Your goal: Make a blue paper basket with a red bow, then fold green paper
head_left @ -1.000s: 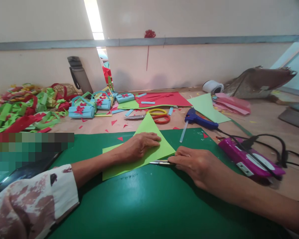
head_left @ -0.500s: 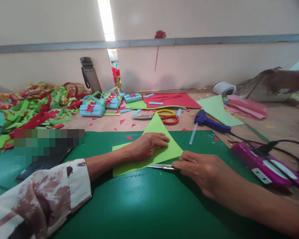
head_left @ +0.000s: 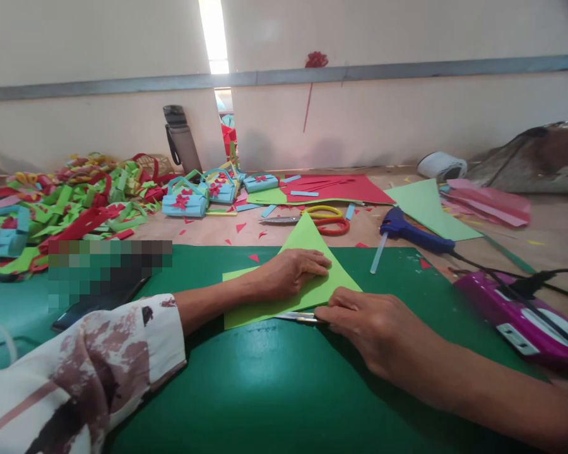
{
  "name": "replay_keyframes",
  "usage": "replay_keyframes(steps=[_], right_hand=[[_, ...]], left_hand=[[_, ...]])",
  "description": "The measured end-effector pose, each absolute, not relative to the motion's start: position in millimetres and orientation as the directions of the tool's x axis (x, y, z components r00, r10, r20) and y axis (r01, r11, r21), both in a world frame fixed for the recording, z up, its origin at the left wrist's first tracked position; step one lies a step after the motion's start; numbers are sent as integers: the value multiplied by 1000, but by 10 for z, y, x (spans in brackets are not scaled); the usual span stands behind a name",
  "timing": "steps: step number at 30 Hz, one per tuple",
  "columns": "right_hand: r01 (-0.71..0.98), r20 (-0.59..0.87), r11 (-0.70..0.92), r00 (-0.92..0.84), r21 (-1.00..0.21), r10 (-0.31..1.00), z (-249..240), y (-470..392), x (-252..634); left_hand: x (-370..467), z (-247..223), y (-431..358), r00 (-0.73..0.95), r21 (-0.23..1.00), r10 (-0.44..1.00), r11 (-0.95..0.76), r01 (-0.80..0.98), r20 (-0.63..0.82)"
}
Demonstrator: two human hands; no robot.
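A light green folded paper (head_left: 312, 252) lies on the green mat (head_left: 265, 391), its peak pointing away from me. My left hand (head_left: 296, 272) rests on the paper with its fingers together and bent, pressing it down. Closed around a small metal blade (head_left: 297, 316), my right hand (head_left: 366, 318) is at the paper's lower right edge. The blade points left along the near edge of the paper; its handle is hidden in my fingers.
Behind the paper lie orange-and-yellow scissors (head_left: 331, 221). A blue glue gun (head_left: 411, 233) and a purple power strip (head_left: 520, 315) sit at right. Small blue paper bags (head_left: 184, 203), a bottle (head_left: 183, 142), a paper-strip pile (head_left: 94, 192) and a dark phone (head_left: 104, 302) are at left.
The view has shifted, so the background sits farther right. My right hand and the blade have moved left along the paper's near edge. My left hand stays on the paper.
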State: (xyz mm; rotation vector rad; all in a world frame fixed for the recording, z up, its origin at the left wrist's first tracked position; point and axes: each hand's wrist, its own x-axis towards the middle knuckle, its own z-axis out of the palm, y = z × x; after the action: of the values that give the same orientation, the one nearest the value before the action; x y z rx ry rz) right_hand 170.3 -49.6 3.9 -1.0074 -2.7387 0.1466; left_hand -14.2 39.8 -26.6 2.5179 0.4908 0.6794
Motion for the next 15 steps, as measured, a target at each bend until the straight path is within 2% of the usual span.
replay_keyframes(steps=[9,15], right_hand=[[623,158,766,-750,-156,642,-24,-502,1568],[602,217,783,-752,-159,622,-27,-521,1477]], left_hand=[[-139,-260,388,803,533,457,-819,212,382],[-139,-257,392,810,546,471,-805,233,349]])
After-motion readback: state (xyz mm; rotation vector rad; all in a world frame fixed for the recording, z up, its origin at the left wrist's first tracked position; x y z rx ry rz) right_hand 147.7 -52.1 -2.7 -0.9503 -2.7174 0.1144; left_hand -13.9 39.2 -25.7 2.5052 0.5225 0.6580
